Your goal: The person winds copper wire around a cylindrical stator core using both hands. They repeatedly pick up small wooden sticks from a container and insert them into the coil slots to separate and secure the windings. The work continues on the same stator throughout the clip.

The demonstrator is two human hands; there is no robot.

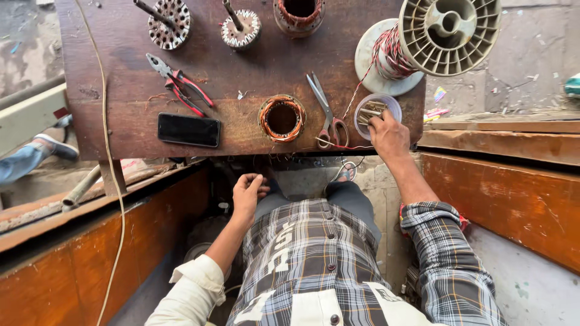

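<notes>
Right of centre, right hand [388, 136] pinches thin, stiff, light sticks in the clear plastic cup [377, 108]; left hand [248, 192] rests loosely curled, empty.

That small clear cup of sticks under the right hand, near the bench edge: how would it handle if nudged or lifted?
Probably light: the clear cup looks thin-walled and holds only a few slim sticks. It may well slide or tip under a push, since it sits close to the edge of the bench. The right hand reaching into it could drag it along; the sticks would likely spill.
</notes>
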